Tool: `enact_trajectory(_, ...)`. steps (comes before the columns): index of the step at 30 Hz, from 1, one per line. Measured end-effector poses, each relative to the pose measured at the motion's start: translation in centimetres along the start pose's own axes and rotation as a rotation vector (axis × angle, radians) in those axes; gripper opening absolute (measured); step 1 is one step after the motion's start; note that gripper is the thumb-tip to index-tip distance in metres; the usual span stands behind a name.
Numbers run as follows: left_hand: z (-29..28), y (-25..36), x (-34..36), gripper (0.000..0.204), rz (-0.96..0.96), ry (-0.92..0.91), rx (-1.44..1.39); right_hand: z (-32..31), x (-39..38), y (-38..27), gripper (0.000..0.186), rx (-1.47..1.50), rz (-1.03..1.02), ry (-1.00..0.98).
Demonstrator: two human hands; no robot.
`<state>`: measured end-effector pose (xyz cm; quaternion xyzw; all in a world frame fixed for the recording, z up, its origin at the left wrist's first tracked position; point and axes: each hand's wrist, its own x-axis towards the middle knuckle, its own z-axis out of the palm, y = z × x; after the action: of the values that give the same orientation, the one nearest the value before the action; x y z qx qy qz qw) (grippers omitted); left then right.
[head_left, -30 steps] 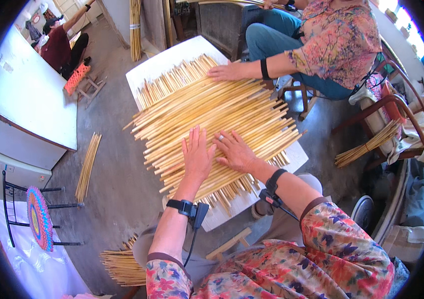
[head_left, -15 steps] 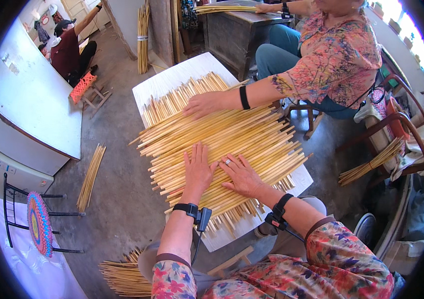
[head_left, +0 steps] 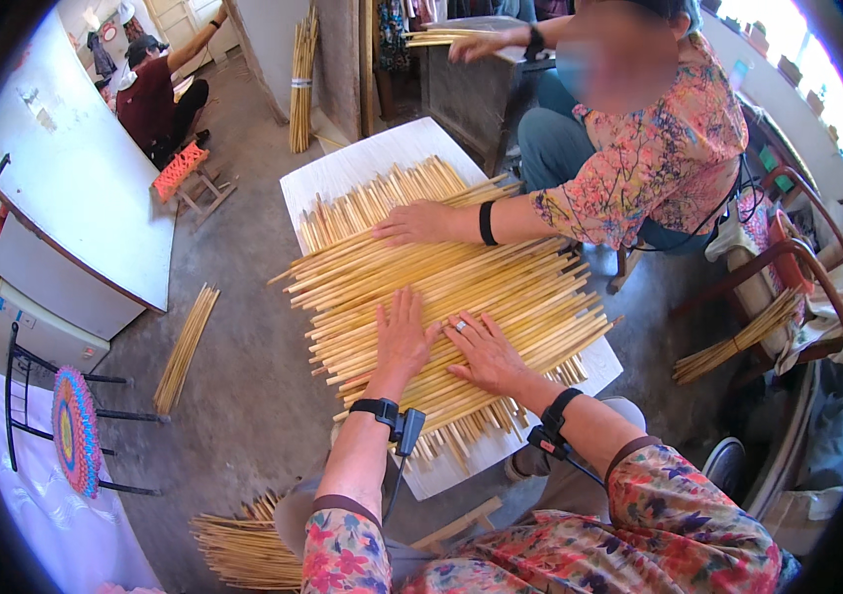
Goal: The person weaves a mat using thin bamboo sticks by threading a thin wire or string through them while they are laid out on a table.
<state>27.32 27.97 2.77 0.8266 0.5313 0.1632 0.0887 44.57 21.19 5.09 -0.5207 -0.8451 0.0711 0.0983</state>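
The white board [head_left: 441, 144] shows its pale surface at the far end and along the near and right sides; pale yellow sticks [head_left: 486, 287] cover the rest. Their upper layer runs crosswise, uneven ends jutting past the left and right edges of the board, while ends of a lower layer show on its far and near sides. Grey floor [head_left: 243, 396] stretches along the left of the board, with a bundle of sticks [head_left: 187, 346] lying on it, and beyond that a chair with a round multicoloured seat [head_left: 77, 431]. A co-worker [head_left: 639, 178] sits beyond the right far edge of the board, one arm across it, that hand [head_left: 411, 223] resting on the far sticks.

Well to the right of the board, an armchair [head_left: 812, 238] holds a reddish, pot-like vessel [head_left: 790, 259]; its contents cannot be made out. Behind the board stands a dark cabinet [head_left: 466, 94], its inside hidden, with more sticks on top.

Over the near half of the board, the left hand [head_left: 399, 342] lies open, palm down, fingers stretched across the upper sticks. Just beside it, the right hand [head_left: 486, 356], wearing a ring, is also open and flat on them, thumb pointing leftward, gripping nothing
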Motion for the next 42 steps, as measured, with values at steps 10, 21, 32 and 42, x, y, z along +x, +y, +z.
enact_trajectory(10, -7.3, 2.2, -4.4, 0.056, -0.014, -0.125, -0.134, 0.9, 0.3, 0.2, 0.063, -0.021, -0.001, 0.016)
enact_trajectory(21, -7.9, 1.3, -9.6, 0.048, -0.005, -0.109, -0.189, 0.6, 0.4, -0.1, 0.064, -0.030, 0.028, -0.056)
enact_trajectory(32, -7.8, 2.2, -9.0, 0.046, 0.046, -0.151, -0.145, 0.6, 0.1, 0.0, 0.065, -0.007, 0.023, -0.022)
enact_trajectory(42, -7.8, 2.8, -9.0, 0.047, 0.093, -0.133, -0.144, 0.3, 0.1, 0.0, 0.063, 0.003, 0.007, 0.017)
